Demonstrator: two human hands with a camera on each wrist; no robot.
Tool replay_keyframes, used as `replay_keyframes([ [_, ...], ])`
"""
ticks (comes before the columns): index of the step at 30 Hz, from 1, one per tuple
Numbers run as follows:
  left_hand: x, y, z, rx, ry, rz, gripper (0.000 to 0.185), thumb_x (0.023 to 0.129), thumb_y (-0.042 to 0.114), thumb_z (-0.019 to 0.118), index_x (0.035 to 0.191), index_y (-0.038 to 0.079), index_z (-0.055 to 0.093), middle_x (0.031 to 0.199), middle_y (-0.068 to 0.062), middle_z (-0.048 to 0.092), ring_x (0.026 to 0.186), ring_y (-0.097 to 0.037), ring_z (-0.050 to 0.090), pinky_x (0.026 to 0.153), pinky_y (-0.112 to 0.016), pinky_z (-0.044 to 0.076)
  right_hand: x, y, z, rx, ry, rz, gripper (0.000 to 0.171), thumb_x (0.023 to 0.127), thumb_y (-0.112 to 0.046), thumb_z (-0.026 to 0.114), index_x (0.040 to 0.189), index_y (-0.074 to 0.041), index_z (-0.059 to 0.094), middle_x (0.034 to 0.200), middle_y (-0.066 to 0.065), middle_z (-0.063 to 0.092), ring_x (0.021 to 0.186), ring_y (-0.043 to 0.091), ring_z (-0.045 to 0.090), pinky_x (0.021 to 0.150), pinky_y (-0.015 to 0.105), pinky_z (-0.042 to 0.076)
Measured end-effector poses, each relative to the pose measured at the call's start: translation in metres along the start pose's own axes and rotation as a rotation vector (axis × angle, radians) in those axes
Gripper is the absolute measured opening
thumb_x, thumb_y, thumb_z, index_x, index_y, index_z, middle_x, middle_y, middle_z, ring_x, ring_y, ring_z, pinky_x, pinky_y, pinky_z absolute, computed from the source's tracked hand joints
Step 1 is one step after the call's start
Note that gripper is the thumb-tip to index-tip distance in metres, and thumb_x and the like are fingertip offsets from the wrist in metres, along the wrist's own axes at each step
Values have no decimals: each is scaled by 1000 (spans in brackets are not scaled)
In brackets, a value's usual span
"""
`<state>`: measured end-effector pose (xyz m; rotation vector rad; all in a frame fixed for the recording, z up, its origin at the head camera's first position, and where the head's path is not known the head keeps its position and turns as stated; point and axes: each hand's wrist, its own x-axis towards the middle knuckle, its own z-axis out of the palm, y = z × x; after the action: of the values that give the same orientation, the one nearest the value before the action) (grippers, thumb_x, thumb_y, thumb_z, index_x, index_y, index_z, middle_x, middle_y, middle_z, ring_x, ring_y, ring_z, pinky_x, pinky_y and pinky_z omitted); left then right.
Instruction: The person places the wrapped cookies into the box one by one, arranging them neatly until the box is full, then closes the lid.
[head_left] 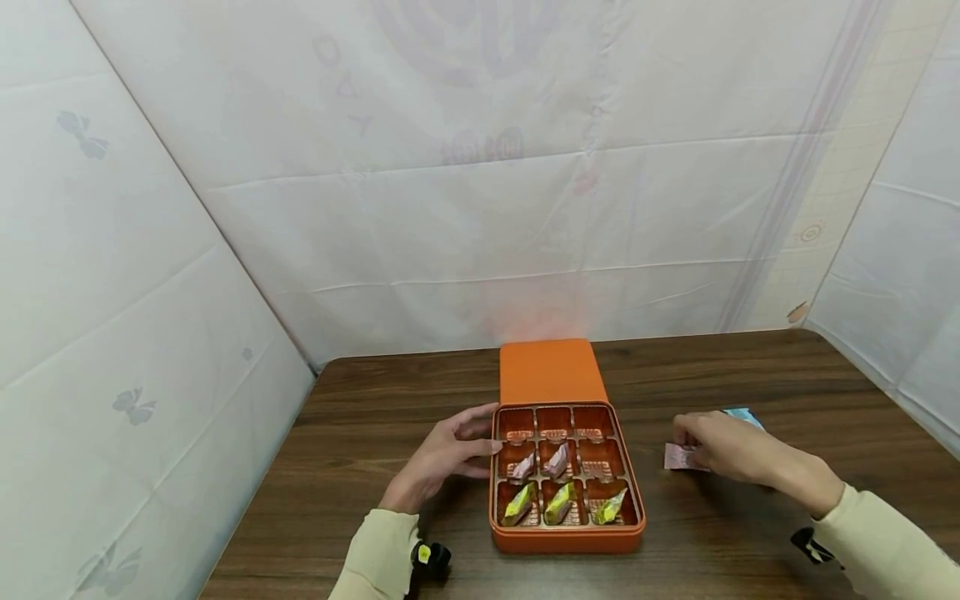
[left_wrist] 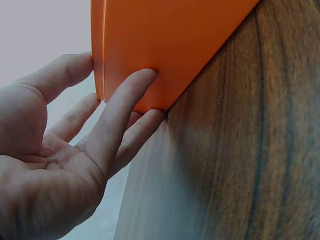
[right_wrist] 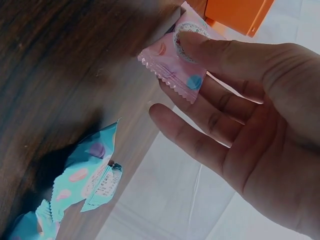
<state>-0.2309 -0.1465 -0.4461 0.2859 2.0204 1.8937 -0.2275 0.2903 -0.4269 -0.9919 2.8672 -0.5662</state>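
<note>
Looking down from the head view, an orange box [head_left: 566, 479] sits on a wooden table [head_left: 360, 425] with its lid [head_left: 551, 371] slid back past the far edge. Its tray has nine cells: the far row holds nothing, the middle row holds two pink sweets [head_left: 540, 463], and the near row holds three yellow sweets [head_left: 562, 503]. The left hand [head_left: 442, 457] rests against the box's left wall, fingers straight. The right hand [head_left: 731, 446] lies right of the box, pinching a pink packet [head_left: 678, 457] on the table. A blue packet [head_left: 744, 415] lies just behind that hand.

From the left wrist view, the left fingers [left_wrist: 120, 107] lie flat against the box wall [left_wrist: 170, 45], bracing it, not curled round it.

From the right wrist view, the thumb [right_wrist: 220, 50] and fingers of the right hand nip the pink packet [right_wrist: 175, 62] near one end. The blue packet [right_wrist: 85, 172] lies apart on the table, farther from the box.

Risk: the pinch is shallow and near the packet's edge, so the smooth wrapper could slip out. The left hand only presses, so a knock from the right could shift the box.
</note>
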Motion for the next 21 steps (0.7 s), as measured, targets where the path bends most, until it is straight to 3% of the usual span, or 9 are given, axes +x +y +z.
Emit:
replay_keyframes([
  [10,0,0,0,2,1,2,67,99,14,78,159,11,50,150,-24,56,116,-36,70,83,-50,64,4,0,0,-36,99,-105,28,85,4,85,93,-16,67,90,-12,64,77,2,56,60,29,51],
  [21,0,0,1,-4,4,1,67,99,13,78,159,11,51,149,-25,56,115,-36,71,82,-50,64,8,-5,-4,-45,166,-114,27,86,3,86,96,-16,70,91,-11,66,77,3,61,62,29,55],
])
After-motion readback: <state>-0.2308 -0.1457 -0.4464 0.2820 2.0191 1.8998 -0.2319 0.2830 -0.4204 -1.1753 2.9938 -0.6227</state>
